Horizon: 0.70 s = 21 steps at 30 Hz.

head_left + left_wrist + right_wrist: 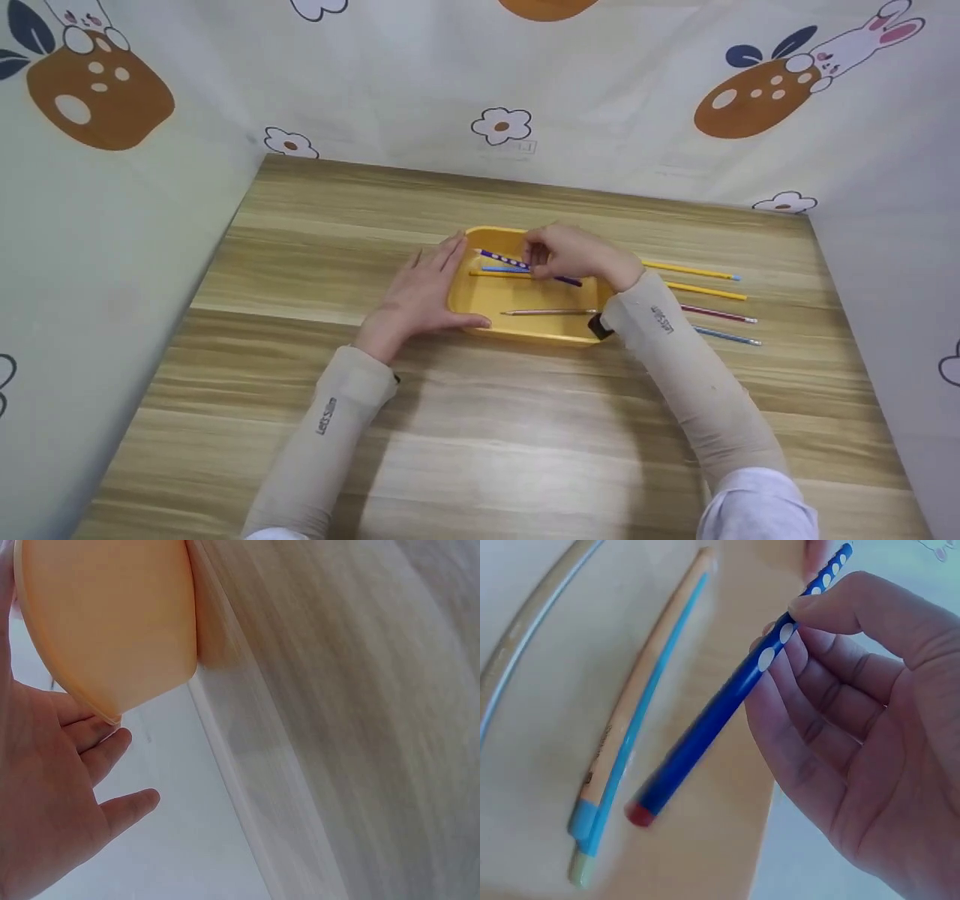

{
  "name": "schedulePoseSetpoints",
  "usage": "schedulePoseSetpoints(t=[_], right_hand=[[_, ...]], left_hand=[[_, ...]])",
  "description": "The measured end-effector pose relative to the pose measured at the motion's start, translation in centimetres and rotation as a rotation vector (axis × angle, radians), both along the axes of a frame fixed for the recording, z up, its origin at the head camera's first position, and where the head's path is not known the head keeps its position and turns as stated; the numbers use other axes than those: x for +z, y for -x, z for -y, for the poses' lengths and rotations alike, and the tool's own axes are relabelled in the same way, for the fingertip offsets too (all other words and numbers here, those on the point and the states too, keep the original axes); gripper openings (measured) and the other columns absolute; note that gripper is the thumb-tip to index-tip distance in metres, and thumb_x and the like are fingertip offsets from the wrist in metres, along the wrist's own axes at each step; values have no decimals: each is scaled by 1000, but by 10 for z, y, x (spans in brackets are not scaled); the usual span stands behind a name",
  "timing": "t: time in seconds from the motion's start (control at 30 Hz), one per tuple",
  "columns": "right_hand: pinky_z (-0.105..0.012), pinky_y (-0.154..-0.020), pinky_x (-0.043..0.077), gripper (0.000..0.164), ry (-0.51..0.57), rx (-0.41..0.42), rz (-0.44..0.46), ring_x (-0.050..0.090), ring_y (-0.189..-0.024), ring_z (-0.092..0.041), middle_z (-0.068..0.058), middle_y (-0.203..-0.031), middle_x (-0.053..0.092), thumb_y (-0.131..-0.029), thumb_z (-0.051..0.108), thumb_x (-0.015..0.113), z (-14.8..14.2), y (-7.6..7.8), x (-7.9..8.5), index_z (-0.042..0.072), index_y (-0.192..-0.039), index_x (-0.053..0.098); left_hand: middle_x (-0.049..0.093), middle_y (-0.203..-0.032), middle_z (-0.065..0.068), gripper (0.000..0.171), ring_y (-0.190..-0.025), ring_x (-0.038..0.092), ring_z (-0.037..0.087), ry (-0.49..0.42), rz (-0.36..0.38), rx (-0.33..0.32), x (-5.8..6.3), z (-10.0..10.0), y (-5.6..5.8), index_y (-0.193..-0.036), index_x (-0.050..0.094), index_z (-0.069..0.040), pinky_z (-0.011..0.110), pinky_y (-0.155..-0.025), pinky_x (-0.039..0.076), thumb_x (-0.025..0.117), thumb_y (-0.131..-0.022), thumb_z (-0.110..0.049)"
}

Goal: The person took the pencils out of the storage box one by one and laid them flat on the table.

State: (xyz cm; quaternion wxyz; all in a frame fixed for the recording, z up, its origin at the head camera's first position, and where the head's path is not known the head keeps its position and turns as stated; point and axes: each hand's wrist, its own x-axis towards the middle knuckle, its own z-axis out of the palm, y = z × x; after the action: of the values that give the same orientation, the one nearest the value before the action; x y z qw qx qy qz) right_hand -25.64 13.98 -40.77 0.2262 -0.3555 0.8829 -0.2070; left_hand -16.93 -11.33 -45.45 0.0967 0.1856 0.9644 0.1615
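Note:
A yellow plastic tray [487,298] stands on the table. My left hand [424,289] rests against its left end with the fingers extended and the thumb over the near rim; the left wrist view shows the fingers spread by the tray's outer wall [127,622]. Above the tray, my right hand [574,251] pinches a dark blue pencil with white dots [697,735] between thumb and fingers, its red end pointing down. Beneath it, a yellow pencil [495,274] and a light blue pencil [495,268] lie side by side. A thin pinkish-brown pencil [551,312] lies nearer the front.
Right of the tray, partly behind my right forearm, two yellow pencils [697,271], a dark red pencil [720,313] and a blue pencil [729,336] lie on the wooden table [262,360]. Printed sheets [405,82] hang around the back and sides.

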Motion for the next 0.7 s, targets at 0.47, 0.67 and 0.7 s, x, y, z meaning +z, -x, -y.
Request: schedulePoseSetpoints(t=[0.47,0.67,0.7], right_hand=[[-28,-72,56,11,127,-94,-71,61,-82,-18,-11,-91,69,-89,5,64,-44,-16,33,2,-99,66],[-21,-70,57,9,175,-104,-117,62,-82,-16,-10,-90,69,-89,6,65,-47,-17,45,3,-98,66],[-19,-69,57,9,179,-104,-119,62,-82,-16,-10,-91,69,-90,6,66,-46,-17,47,3,-98,66]], left_hand=[[0,-170,1,129,-158,6,17,19,9,-45,2,-14,5,-161,2,-12,51,-129,10,57,-72,-87],[1,-170,1,128,-158,7,17,23,-6,-12,1,-2,-2,-162,2,-13,51,-129,12,58,-73,-86],[1,-171,1,128,-158,7,17,21,-6,-4,0,2,-4,-162,2,-13,52,-129,12,58,-73,-86]])
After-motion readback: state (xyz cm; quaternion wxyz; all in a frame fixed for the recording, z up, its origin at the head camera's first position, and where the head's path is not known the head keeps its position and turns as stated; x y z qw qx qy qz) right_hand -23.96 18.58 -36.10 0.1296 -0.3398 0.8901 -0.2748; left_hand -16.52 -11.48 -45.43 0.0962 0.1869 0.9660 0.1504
